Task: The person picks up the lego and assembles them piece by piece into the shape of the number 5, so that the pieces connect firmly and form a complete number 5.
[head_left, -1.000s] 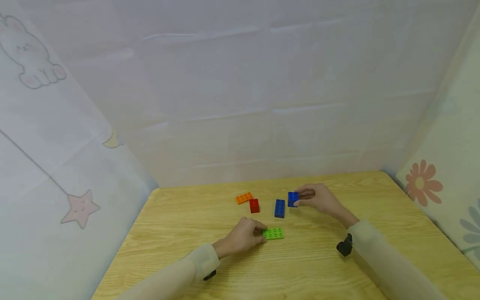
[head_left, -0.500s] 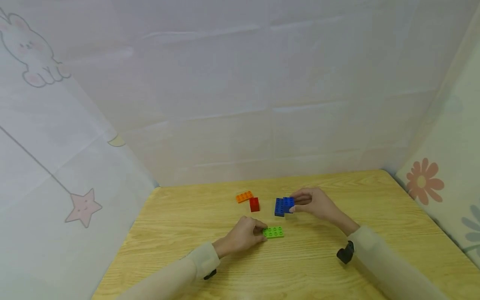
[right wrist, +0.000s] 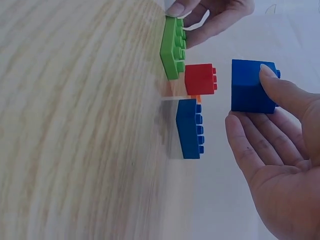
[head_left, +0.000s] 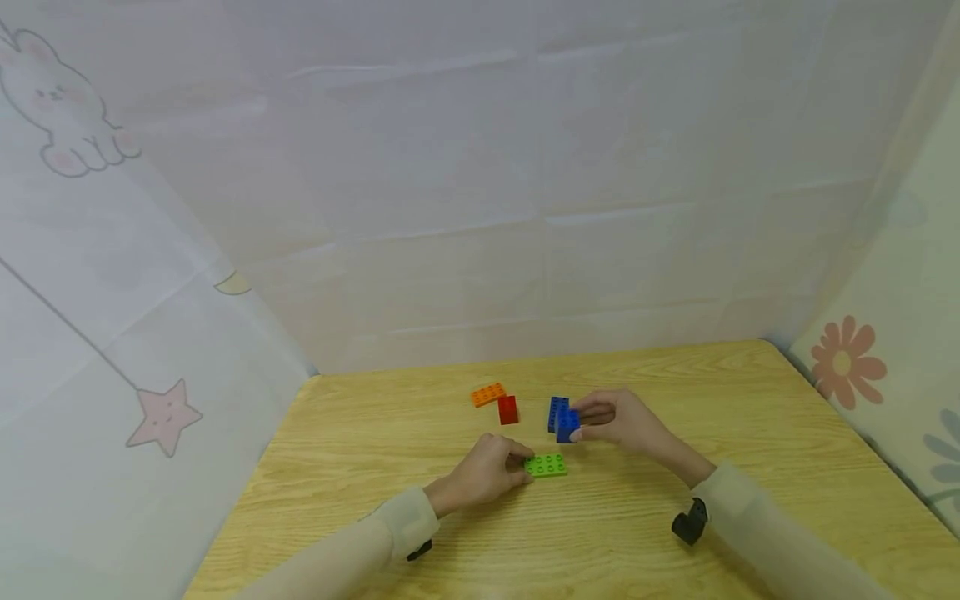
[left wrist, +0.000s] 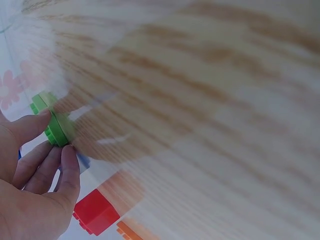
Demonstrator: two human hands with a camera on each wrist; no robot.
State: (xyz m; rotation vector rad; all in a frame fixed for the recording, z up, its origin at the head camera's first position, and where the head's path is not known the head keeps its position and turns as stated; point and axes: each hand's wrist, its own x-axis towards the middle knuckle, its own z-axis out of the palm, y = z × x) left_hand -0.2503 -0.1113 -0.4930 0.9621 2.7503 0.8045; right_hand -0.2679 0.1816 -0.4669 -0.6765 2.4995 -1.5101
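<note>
Two blocks held

We see the green block (head_left: 546, 466) lying side to side, left end pinched by the left hand (head_left: 482, 474). The right hand (head_left: 624, 422), thumb nearest us, grips the small blue block (head_left: 567, 427) off the table (head_left: 352, 458), bumps up. It partly hides a long blue block (right wrist: 188, 130) behind; past the left hand, a red block (head_left: 507, 410), an orange block (head_left: 488, 395).
</note>
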